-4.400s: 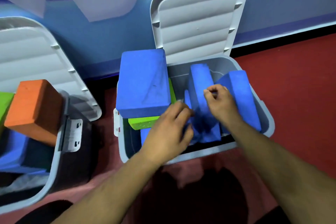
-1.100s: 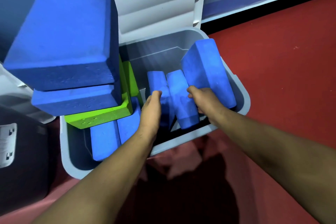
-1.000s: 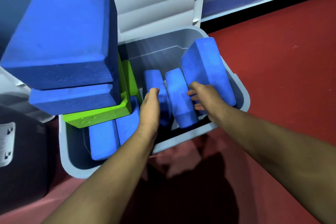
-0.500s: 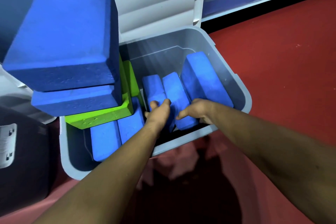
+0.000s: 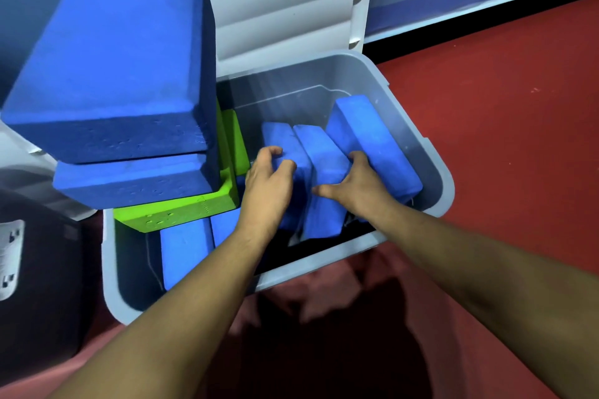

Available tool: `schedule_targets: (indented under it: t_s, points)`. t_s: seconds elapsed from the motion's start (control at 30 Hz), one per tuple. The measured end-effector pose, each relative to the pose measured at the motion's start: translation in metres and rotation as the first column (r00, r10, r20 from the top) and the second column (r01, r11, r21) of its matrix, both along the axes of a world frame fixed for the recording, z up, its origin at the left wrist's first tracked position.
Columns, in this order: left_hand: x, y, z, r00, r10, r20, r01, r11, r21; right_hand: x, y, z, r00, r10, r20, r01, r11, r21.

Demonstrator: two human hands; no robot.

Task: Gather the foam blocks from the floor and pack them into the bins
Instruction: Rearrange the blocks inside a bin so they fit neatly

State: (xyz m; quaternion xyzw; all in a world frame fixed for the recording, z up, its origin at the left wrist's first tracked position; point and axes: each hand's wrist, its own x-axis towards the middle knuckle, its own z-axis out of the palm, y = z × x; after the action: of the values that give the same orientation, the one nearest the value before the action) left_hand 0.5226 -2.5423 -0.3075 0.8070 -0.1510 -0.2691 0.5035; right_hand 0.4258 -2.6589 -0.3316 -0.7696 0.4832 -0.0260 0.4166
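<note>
On red floor (image 5: 502, 139), in the bin (image 5: 324, 262), left hand (image 5: 269, 186) grips one blue block (image 5: 280, 139), right hand (image 5: 358, 186) its neighbour (image 5: 322, 155).

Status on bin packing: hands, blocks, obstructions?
Left hand grips left blue block; right hand grips middle blue block. Both on edge in grey bin, beside a third. Blue-and-green stack fills bin's left side, clear of hands.

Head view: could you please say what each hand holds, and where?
Left hand grips the left leaning blue foam block by its top edge; right hand grips the middle blue foam block likewise.
</note>
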Motion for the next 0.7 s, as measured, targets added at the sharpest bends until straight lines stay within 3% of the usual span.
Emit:
schedule_targets:
  t_s: [0.1,0.2,0.27,0.37,0.43,0.57,0.7]
  points:
    - [-0.001,0.008,0.005,1.0,0.015,-0.019,-0.016,0.997,-0.075,0.001,0.004,0.014,1.0,-0.011,0.014,0.013,0.987,-0.158]
    - [0.002,0.01,0.004,1.0,0.016,0.003,-0.015,0.989,-0.147,0.015,-0.01,0.031,0.99,-0.065,0.127,0.102,0.946,-0.309]
    - [0.003,0.008,0.0,1.0,-0.008,-0.007,0.007,0.992,-0.126,0.028,-0.023,0.035,0.991,-0.071,0.116,0.105,0.941,-0.321]
    - [0.007,0.004,-0.008,0.996,-0.091,0.013,0.089,0.993,0.08,0.033,-0.018,0.021,0.999,0.016,-0.031,-0.023,0.963,-0.267]
    - [0.009,0.004,-0.01,0.994,-0.11,0.011,0.107,0.98,0.168,0.029,-0.01,0.009,0.995,0.086,-0.046,-0.094,0.973,-0.209]
    - [0.005,-0.003,-0.005,0.992,-0.128,-0.019,0.129,0.973,0.194,0.025,-0.016,0.008,0.989,0.129,-0.076,-0.141,0.972,-0.189]
    - [0.0,-0.002,0.008,0.986,-0.148,0.078,0.13,0.97,0.207,0.021,-0.022,0.017,0.99,0.111,-0.083,-0.128,0.965,-0.23]
